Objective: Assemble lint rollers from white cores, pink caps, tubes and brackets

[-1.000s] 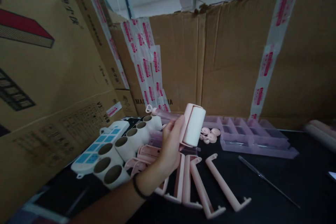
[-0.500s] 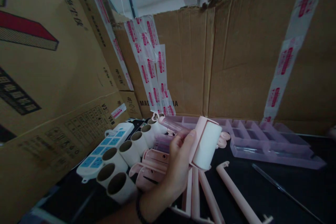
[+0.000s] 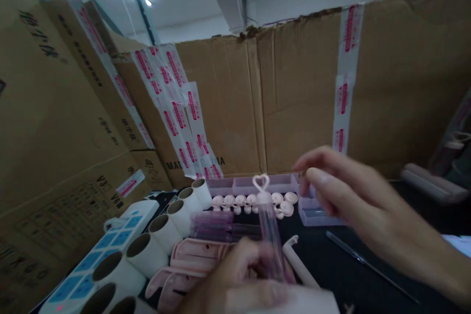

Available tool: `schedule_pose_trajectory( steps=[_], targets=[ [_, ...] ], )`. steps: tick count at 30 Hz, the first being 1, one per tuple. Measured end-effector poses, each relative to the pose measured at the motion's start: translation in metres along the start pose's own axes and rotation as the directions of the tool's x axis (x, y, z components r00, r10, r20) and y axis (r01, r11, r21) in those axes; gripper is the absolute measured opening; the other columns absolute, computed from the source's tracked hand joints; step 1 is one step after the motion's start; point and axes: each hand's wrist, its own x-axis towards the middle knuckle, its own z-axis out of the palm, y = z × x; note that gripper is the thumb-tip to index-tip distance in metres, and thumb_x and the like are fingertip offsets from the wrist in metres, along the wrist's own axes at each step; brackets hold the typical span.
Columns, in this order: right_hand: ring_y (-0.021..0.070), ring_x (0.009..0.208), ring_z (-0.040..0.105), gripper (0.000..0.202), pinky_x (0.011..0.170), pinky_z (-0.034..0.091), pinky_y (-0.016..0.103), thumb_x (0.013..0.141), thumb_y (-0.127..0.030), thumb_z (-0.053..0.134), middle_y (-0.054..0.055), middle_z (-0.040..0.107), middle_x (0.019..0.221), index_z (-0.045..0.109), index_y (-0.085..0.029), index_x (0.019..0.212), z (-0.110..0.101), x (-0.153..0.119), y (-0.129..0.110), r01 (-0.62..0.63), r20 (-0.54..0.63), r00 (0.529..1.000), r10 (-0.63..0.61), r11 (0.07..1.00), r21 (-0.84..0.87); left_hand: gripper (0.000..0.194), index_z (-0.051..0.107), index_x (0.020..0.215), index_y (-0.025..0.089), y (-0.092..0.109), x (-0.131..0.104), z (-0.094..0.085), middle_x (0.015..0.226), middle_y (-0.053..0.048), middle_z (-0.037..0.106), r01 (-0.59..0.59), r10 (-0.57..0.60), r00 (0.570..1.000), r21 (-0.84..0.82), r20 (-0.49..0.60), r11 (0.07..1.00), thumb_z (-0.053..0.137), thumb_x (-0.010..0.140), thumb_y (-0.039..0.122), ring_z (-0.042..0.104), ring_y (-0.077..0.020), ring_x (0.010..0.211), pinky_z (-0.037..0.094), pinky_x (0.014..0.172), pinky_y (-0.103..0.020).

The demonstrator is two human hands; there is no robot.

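My left hand (image 3: 241, 272) is closed around a lint roller low in the middle of the view. Its translucent purple handle (image 3: 270, 230) stands upright and ends in a pink heart-shaped loop (image 3: 261, 183). The roller's white paper roll (image 3: 305, 300) lies at the bottom edge, partly cut off and blurred. My right hand (image 3: 353, 196) reaches in from the right above the table, fingers bent and somewhat apart, with nothing seen in them. It is in front of a purple compartment tray (image 3: 316, 218) and does not touch the roller.
White paper rolls (image 3: 147, 255) stand in a line at left, beside a power strip (image 3: 99, 255). Pink roller covers (image 3: 198, 253), purple handles (image 3: 211, 225) and small pink heart-loop caps (image 3: 241, 200) lie behind my left hand. A thin rod (image 3: 371, 265) lies at right; cardboard walls (image 3: 221, 108) enclose the table.
My left hand has come down and nearer, turning the lint roller so its handle points up. My right hand has entered from the right. The view has swung right.
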Motion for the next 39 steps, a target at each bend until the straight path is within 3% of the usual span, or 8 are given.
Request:
schedule_pose_trajectory(
  steps=[3,8,12,15,22,28,35,39],
  targets=[
    [0.0128,0.055,0.051,0.053,0.05,0.038,0.026,0.106,-0.06,0.05,-0.003,0.052,0.059,0.06,-0.022,0.07,0.014,0.002,0.005,0.021,0.123,0.992,-0.006,0.992,-0.124,0.029,0.088,0.088,0.027,0.007,-0.006,0.005,0.088,-0.008,0.078,0.094,-0.105,0.981,0.078,0.165,0.993,0.081,0.08,0.054,0.071,-0.0258,0.085,0.053,0.073,-0.028],
    [0.0095,0.042,0.049,0.05,0.038,0.034,0.021,0.106,-0.054,0.051,-0.005,0.052,0.053,0.053,-0.022,0.068,0.018,0.008,0.016,-0.136,0.234,0.962,0.144,0.989,-0.051,0.042,0.088,0.081,0.023,0.01,0.0,0.02,0.081,-0.011,0.08,0.07,-0.066,0.99,-0.029,0.125,0.997,0.086,0.072,0.063,0.072,-0.0249,0.075,0.052,0.068,-0.026],
    [0.0115,0.038,0.054,0.05,0.034,0.043,0.02,0.103,-0.054,0.055,-0.003,0.056,0.049,0.056,-0.023,0.064,0.0,0.018,0.018,-0.106,-0.052,0.992,0.117,0.979,0.174,0.054,0.084,0.098,0.017,-0.008,0.007,0.021,0.088,-0.011,0.081,-0.021,-0.037,0.992,-0.444,-0.121,0.896,0.091,0.068,0.062,0.072,-0.0222,0.075,0.053,0.068,-0.026],
    [0.0129,0.04,0.057,0.048,0.037,0.047,0.022,0.1,-0.054,0.061,0.0,0.062,0.053,0.058,-0.022,0.065,-0.01,0.026,0.023,-0.027,-0.226,0.97,0.088,0.965,0.26,0.056,0.078,0.107,0.026,-0.03,0.009,0.017,0.104,-0.004,0.081,-0.137,-0.157,0.904,-0.616,-0.398,0.776,0.1,0.061,0.049,0.074,-0.0256,0.097,0.059,0.089,-0.034],
    [0.0156,0.05,0.061,0.043,0.046,0.053,0.027,0.098,-0.062,0.062,-0.003,0.061,0.062,0.057,-0.023,0.081,0.001,0.031,0.037,-0.072,-0.142,0.98,0.142,0.91,0.409,0.062,0.069,0.111,0.019,-0.039,0.019,0.015,0.104,-0.009,0.077,-0.118,-0.193,0.88,-0.592,-0.435,0.797,0.093,0.066,0.055,0.075,-0.0319,0.101,0.061,0.093,-0.044],
    [0.0224,0.105,0.068,0.026,0.089,0.056,0.037,0.099,-0.04,0.066,0.008,0.069,0.117,0.06,-0.023,0.118,-0.015,0.023,0.02,0.183,-0.482,0.84,-0.25,0.966,-0.182,0.057,0.068,0.115,0.021,-0.037,0.017,0.009,0.097,-0.003,0.076,-0.293,0.045,0.754,-0.275,-0.655,0.916,0.088,0.072,0.053,0.069,-0.0171,0.074,0.059,0.064,-0.025],
    [0.0193,0.115,0.072,0.029,0.099,0.055,0.031,0.102,-0.02,0.059,0.004,0.076,0.128,0.067,-0.021,0.13,0.001,-0.02,-0.019,0.489,0.219,0.872,-0.438,0.803,-0.34,0.038,0.08,0.111,0.026,0.004,0.0,0.017,0.101,-0.002,0.082,-0.472,0.516,0.757,0.211,-0.4,0.856,0.085,0.074,0.034,0.077,-0.0205,0.093,0.061,0.085,-0.022],
    [0.0202,0.115,0.07,0.029,0.1,0.055,0.032,0.1,-0.018,0.062,0.003,0.074,0.131,0.069,-0.022,0.128,0.011,-0.03,-0.02,0.511,0.333,0.849,-0.411,0.801,-0.313,0.046,0.071,0.128,0.037,0.019,-0.006,0.024,0.114,0.007,0.081,-0.53,0.792,0.566,0.633,-0.231,0.564,0.081,0.083,0.033,0.078,-0.0135,0.102,0.058,0.095,-0.017]
  ],
)
